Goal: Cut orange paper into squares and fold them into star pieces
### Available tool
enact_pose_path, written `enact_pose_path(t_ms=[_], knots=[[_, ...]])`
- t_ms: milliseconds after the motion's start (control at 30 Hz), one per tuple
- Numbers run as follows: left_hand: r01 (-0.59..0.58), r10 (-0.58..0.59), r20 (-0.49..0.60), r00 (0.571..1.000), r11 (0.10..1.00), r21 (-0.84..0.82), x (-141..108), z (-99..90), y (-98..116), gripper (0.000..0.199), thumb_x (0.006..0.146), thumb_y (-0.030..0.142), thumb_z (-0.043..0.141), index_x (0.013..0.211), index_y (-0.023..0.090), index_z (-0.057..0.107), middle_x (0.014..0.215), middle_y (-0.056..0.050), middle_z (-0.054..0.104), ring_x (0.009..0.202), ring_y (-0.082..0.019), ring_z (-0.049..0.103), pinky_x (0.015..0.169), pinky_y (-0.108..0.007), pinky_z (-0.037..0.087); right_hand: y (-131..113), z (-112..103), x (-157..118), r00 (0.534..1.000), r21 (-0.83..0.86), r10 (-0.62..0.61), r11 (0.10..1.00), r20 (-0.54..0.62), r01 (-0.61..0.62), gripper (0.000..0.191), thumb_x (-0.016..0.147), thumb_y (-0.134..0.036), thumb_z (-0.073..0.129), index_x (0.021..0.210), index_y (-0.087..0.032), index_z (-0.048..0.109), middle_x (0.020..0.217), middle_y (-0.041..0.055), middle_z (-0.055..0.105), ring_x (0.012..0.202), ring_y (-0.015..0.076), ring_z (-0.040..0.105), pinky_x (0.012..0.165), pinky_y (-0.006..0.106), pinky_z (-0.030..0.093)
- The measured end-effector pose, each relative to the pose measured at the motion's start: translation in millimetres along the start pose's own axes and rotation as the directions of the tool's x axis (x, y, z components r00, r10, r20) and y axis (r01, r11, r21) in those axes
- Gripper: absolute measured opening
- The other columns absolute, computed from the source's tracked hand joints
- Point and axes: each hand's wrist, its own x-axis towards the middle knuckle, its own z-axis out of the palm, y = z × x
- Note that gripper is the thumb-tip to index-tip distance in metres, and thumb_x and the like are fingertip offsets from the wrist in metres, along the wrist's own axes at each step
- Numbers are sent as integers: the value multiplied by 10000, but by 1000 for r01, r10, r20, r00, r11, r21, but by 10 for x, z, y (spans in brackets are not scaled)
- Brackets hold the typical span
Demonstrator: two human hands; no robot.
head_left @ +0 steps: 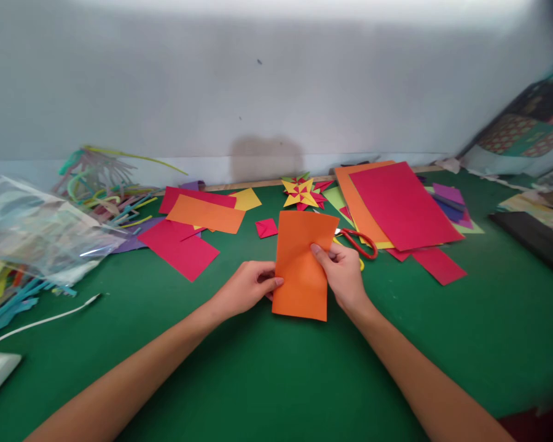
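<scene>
An orange sheet of paper (301, 264) is held up in front of me, its long side roughly upright. My left hand (246, 286) pinches its left edge low down, thumb on the front face. On the opposite edge, higher up, my right hand (343, 270) grips it with the thumb in front; the other fingers are behind the paper. Just past my right hand lie scissors with red handles (366, 245), partly covered. A small folded red paper square (266, 228) lies beyond the sheet to the left. Behind it sits a yellow and red folded paper star (300, 193).
Red paper (182, 248) and an orange strip (207, 213) lie left of centre. At the right are large red sheets (405, 205) and a black object (532, 242). A plastic bag (41, 227), colourful strips (96, 184) and a white cable (46, 320) occupy the left. A wall bounds the green table (258, 380).
</scene>
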Motion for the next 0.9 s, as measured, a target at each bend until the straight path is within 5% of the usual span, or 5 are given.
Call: enact_pose_path(t_ms=[167, 333, 767, 900], knots=[[23, -22, -72, 997, 1000, 13, -14, 60, -39, 326, 982, 427, 529, 777, 175, 556, 632, 13, 592, 533, -136, 633, 513, -249, 543, 38, -52, 53, 998, 7, -12, 1000, -56, 13, 328, 842, -516, 756, 942, -204, 775, 876, 88, 795, 764, 280, 732, 658, 397, 588], [-18, 18, -90, 996, 1000, 0, -16, 93, -24, 208, 963, 384, 568, 936, 179, 587, 764, 9, 593, 615, -127, 620, 525, -246, 566, 64, -94, 95, 992, 16, -42, 999, -121, 45, 356, 847, -529, 749, 992, -203, 752, 866, 95, 784, 785, 286, 731, 635, 393, 591], [-46, 93, -263, 960, 983, 179, -32, 197, -87, 223, 1011, 388, 492, 943, 199, 589, 633, 36, 555, 539, -104, 519, 482, -192, 415, 59, -93, 124, 987, 97, -37, 994, -156, 53, 324, 853, -493, 752, 1032, -225, 723, 958, 98, 785, 894, 290, 746, 714, 406, 617], [-47, 74, -248, 966, 992, 113, -47, 215, -92, 251, 999, 417, 508, 945, 190, 600, 675, 6, 619, 587, -124, 581, 483, -197, 426, 73, -105, 130, 982, 80, -54, 994, -183, 69, 315, 848, -510, 754, 1005, -237, 733, 930, 86, 773, 855, 282, 737, 683, 399, 604]])
